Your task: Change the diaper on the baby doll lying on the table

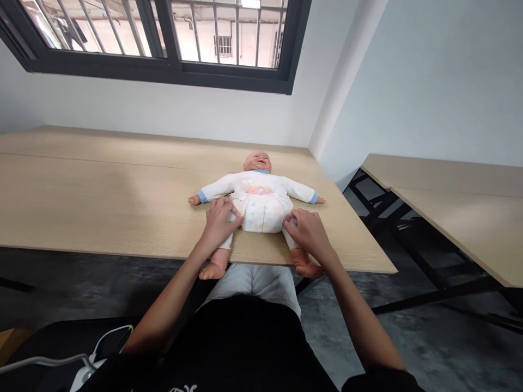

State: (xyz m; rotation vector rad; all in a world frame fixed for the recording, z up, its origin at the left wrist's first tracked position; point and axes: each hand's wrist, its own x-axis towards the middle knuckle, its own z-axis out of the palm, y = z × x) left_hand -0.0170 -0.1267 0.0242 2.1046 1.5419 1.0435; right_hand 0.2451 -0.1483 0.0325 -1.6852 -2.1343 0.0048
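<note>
A baby doll (257, 188) in a white top with blue cuffs lies face up on the wooden table (102, 196), arms spread, legs hanging over the near edge. A white nappy (261, 215) covers its waist. My left hand (220, 218) is closed in a pinch on the nappy's left side. At the nappy's right side, my right hand (306, 228) grips with its fingers curled. The doll's bare feet show below my wrists.
A second wooden table (449, 201) on a black frame stands to the right across a gap of grey floor. White walls and a black-framed barred window (163, 43) lie behind. A white device with a cable (98, 354) sits at the lower left.
</note>
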